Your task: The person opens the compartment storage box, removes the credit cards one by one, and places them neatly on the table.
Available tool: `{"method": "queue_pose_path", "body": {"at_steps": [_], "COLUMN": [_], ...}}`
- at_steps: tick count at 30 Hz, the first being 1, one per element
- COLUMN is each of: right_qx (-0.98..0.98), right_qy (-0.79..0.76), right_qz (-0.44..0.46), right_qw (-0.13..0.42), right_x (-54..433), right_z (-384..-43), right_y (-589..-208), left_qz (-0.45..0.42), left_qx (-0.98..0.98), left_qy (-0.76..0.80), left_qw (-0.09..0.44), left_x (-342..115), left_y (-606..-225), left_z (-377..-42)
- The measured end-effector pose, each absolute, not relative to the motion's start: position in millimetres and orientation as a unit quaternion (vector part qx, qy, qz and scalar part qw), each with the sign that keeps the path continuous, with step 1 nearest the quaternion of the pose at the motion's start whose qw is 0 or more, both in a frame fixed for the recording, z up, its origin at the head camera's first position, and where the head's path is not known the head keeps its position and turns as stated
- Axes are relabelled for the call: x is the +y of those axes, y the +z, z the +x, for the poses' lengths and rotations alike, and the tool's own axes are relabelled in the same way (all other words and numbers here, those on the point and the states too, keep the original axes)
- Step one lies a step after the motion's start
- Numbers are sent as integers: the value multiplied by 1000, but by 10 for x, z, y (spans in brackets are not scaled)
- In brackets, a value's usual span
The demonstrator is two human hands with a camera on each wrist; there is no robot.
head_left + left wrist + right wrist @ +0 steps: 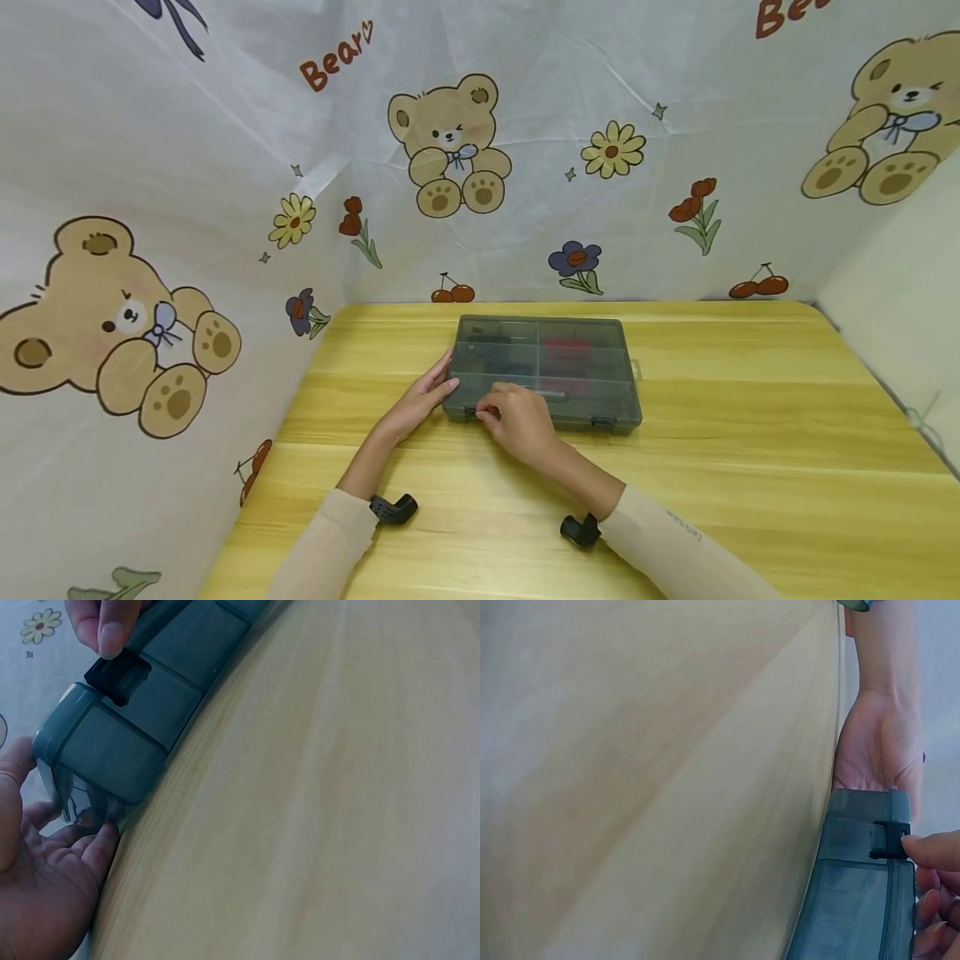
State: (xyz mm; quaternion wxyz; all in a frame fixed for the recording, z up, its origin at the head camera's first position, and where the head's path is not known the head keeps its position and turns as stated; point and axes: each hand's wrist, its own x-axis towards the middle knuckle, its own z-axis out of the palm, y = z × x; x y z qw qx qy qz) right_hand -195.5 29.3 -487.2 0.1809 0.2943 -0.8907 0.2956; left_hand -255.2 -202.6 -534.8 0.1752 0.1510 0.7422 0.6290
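Note:
A translucent grey-green plastic compartment box (585, 358) lies flat on the wooden table, its lid down. My left hand (422, 402) grips the box's left end, thumb at the lid's edge and fingers against the side wall, as the left wrist view (56, 881) also has it. With thumb and fingertips, my right hand (522, 421) pinches the black front-left latch (118, 676). In the right wrist view the thumb (934, 849) touches that latch at the lid's edge. A second latch (602, 422) sits at the front right. Red and dark contents show dimly through the lid.
Yellow wood-grain table (750, 450) surrounds the box. Behind it and to the left hangs a white cloth (540, 208) printed with bears and flowers. A pale wall (900, 275) borders the right side. A small hanging tab (637, 369) juts from the box's right side.

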Motion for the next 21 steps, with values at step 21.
{"method": "queue_pose_path", "body": {"at_steps": [21], "right_qx": [-887], "right_qy": [300], "right_qz": [305], "right_qw": [176], "right_x": [303], "right_z": [-1984], "right_y": [-4883], "left_qz": [156], "left_qx": [743], "left_qy": [629], "left_qw": [166], "left_x": [-2022], "left_y": [-5399], "left_z": [-2563]}}
